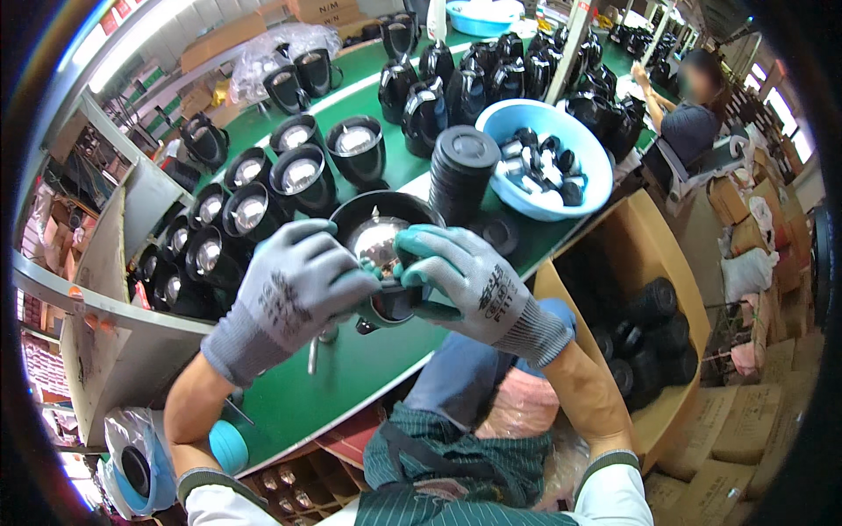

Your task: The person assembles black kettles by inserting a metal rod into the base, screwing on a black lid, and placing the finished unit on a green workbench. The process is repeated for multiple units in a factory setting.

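On the green bench in front of me, a black thermos jug [405,205] lies with its open end toward me, showing a shiny silver domed liner [375,240] with a small pointed tip. My left hand [294,285], in a grey and green work glove, is closed at the jug's near-left rim. My right hand [478,282], gloved alike, curls its fingers over the right side of the rim. Both sets of fingertips come close together at the near edge; whether a small part is pinched between them is hidden.
Several similar jugs with silver liners [250,210] stand to the left. Behind the right hand rise a stack of black round lids [465,153] and a light-blue basin [599,171] of small parts. A cardboard box [680,263] holds black round pieces. A co-worker [693,127] sits far right.
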The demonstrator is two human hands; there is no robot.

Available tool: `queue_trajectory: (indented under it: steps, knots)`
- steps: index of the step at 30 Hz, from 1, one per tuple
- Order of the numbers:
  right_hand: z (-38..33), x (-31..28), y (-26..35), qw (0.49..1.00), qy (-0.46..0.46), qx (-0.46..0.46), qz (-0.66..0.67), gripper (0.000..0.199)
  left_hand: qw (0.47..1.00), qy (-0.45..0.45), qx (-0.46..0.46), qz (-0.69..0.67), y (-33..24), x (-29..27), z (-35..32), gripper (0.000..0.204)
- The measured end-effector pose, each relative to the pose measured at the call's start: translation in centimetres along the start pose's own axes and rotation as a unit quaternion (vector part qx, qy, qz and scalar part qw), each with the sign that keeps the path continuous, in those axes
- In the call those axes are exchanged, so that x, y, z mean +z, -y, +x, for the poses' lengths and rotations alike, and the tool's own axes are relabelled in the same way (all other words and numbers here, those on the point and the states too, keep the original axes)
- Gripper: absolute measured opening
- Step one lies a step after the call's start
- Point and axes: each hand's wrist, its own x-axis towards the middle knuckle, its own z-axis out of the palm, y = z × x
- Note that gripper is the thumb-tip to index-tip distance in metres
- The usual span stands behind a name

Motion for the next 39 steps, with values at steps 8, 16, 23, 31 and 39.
queue_trajectory:
  steps: [8,16,23,31,39]
  knots:
    - [-10.1,2.3,4.7,0.948,-0.138,0.226,0.176,0.048,0.739,-0.224,-0.474,-0.423,-6.2,17.2,-12.4,0.062]
    - [-10.0,3.9,4.0,0.947,-0.118,0.219,0.203,0.044,0.811,0.001,-0.240,-0.534,-7.7,30.1,-11.3,0.061]
    - [-10.0,8.2,-10.4,0.820,-0.118,0.485,0.280,0.059,0.841,0.061,-0.222,-0.490,-6.2,32.2,-9.6,0.058]
    - [-8.8,15.0,-21.8,0.765,0.185,0.587,-0.190,0.120,0.816,0.053,-0.256,-0.515,-7.8,33.3,-9.2,0.058]
    - [-9.6,6.1,-6.4,0.836,-0.075,0.267,0.474,0.133,0.793,0.056,-0.214,-0.567,-8.7,33.2,-7.5,0.059]
